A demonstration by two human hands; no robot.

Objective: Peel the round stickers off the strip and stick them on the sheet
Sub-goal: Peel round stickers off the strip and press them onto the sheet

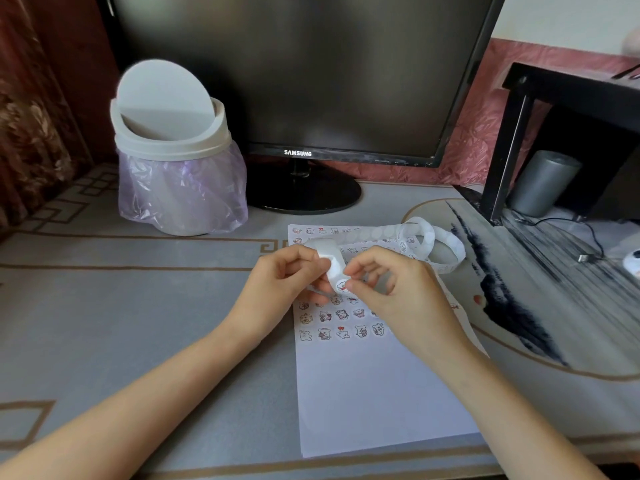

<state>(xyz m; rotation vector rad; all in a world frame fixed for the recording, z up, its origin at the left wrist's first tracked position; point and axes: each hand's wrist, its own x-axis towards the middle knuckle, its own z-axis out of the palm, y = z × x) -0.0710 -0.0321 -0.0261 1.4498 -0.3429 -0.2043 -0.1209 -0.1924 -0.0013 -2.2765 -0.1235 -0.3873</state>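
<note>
A white sheet (374, 386) lies on the desk in front of me, its upper half covered with rows of small cartoon stickers. My left hand (280, 282) grips a bent part of the white sticker strip (433, 242), whose loose end coils over the sheet's far right corner. My right hand (388, 289) pinches a round sticker (342, 285) at the strip's bend, just above the sheet. Whether the sticker is fully off the strip cannot be told.
A white swing-lid bin (173, 147) with a purple bag stands at the back left. A dark monitor (298, 77) stands behind the sheet. A black shelf (519, 133), a grey cylinder (543, 181) and cables sit at the right.
</note>
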